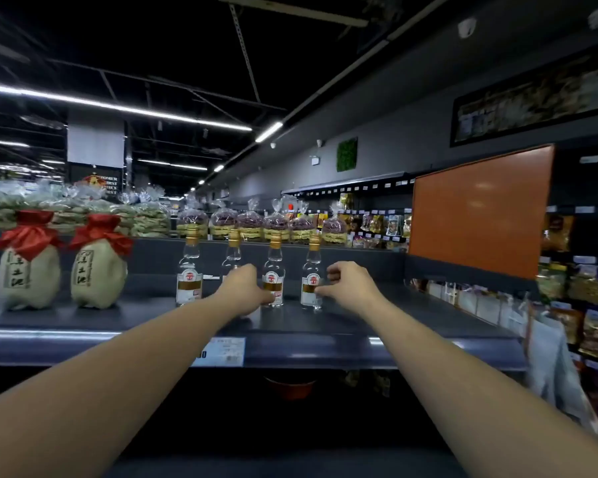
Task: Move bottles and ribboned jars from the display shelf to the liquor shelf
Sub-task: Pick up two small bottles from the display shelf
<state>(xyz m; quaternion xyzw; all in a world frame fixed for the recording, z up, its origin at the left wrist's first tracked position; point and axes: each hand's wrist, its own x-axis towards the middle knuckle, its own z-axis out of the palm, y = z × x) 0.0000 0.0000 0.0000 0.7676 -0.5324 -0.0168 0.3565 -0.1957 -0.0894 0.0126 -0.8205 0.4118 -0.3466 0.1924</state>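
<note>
Several clear bottles with gold caps stand in a row on the dark display shelf point(325, 326). My left hand point(244, 288) is in front of the second bottle point(233, 251) and hides its body. Its thumb touches the base of the third bottle point(274, 267), and its fingers are hidden. My right hand point(347, 284) sits just right of the fourth bottle point(312, 270), fingers curled, thumb tip against the label, not closed around it. The first bottle point(189, 277) stands free at the left. Two cream jars with red ribbons point(28, 270) point(99, 270) stand further left.
Bagged noodle cakes point(249, 224) line the ledge behind the bottles. An orange panel point(480, 215) rises at the right, with packed snack shelves point(587, 288) beyond it. A price tag point(221, 351) hangs on the shelf's front edge. A darker shelf lies below.
</note>
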